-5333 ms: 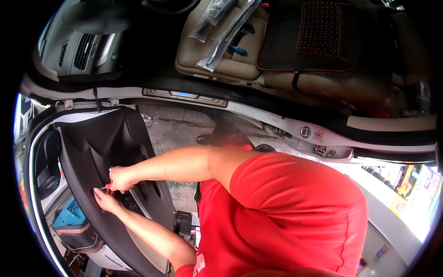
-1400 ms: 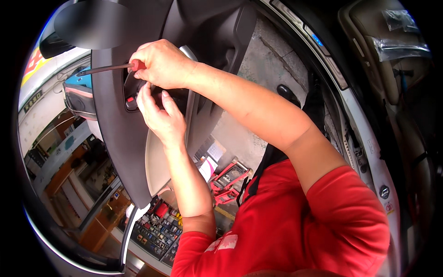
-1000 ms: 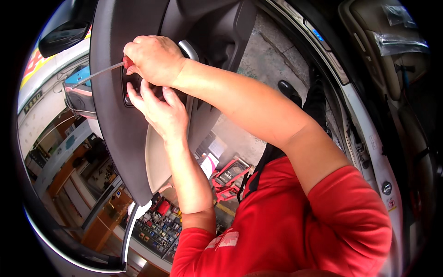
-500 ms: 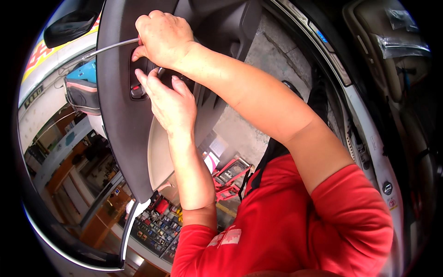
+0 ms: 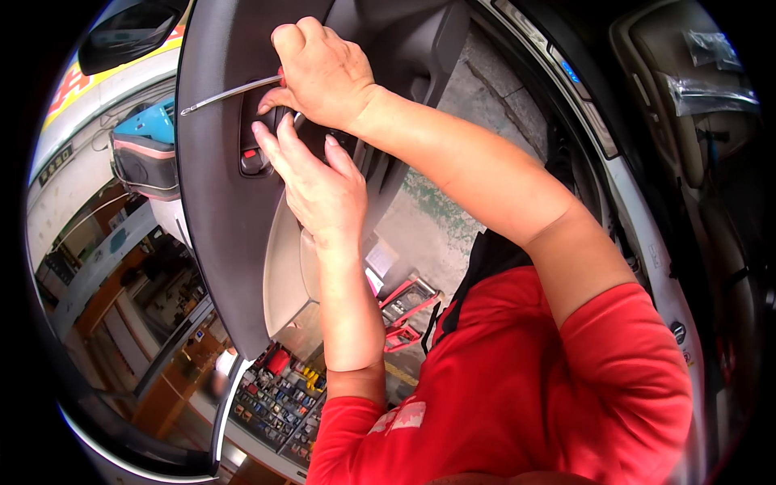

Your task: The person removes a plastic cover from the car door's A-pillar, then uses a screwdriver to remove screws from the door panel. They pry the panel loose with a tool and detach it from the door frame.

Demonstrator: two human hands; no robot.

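In my right hand [image 5: 327,73] is a slim, slightly curved metal rod [image 5: 230,94], gripped in a fist. Its flattened tip points left, by the outer edge of the dark door panel [image 5: 218,234]; a bit of red shows where the rod enters my fist. Just below, my left hand [image 5: 323,190] is raised with fingers stretched and thumb apart, close to the inner door handle recess. The fingertips are near a red-marked lock switch [image 5: 251,159]. A shiny metal piece [image 5: 299,121] shows between my hands, partly hidden; whether I touch it, I cannot tell.
The door stands open on my left, with a beige armrest section [image 5: 287,283] and a side mirror [image 5: 129,36]. A car seat [image 5: 663,48] lies beyond the sill at right. Below are a red floor jack [image 5: 408,303] and a case of small parts [image 5: 279,404].
The rod has drawn back to the right, so its tip no longer reaches past the door's edge, and it slants more. Both hands and the door appear farther right in view.
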